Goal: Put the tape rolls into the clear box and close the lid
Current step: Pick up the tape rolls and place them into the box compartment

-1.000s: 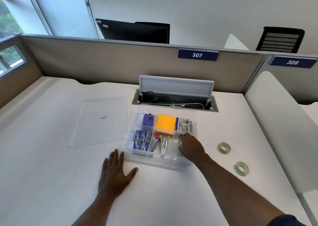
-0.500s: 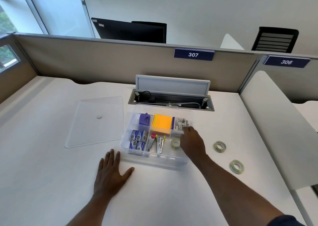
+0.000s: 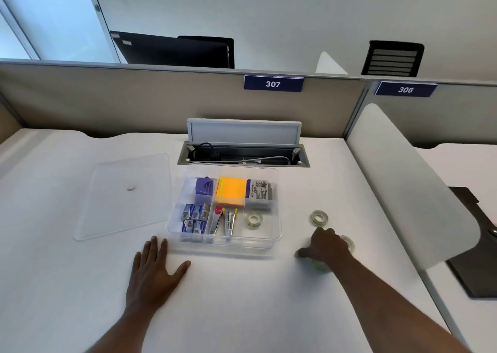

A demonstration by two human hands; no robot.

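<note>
The clear box (image 3: 277, 234) stands open in the middle of the desk, split into compartments. One tape roll (image 3: 253, 220) lies in its front right compartment. A second tape roll (image 3: 319, 216) sits on the desk to the right of the box. My right hand (image 3: 325, 247), blurred, hovers just in front of it with the thumb spread, and partly covers a third tape roll (image 3: 349, 243) at its right side. My left hand (image 3: 153, 272) rests flat on the desk, fingers apart, at the box's front left corner. The clear lid (image 3: 129, 199) lies flat to the left of the box.
The box also holds a purple sharpener, orange sticky notes (image 3: 231, 191), staple boxes, clips and an eraser pack. Behind it is an open cable hatch (image 3: 243, 156) and the beige partition. A white divider panel (image 3: 403, 185) borders the desk on the right.
My right hand has left the box, with a tape roll now lying in the front right compartment, and has swung right to the rolls on the desk. My left hand has stayed put.
</note>
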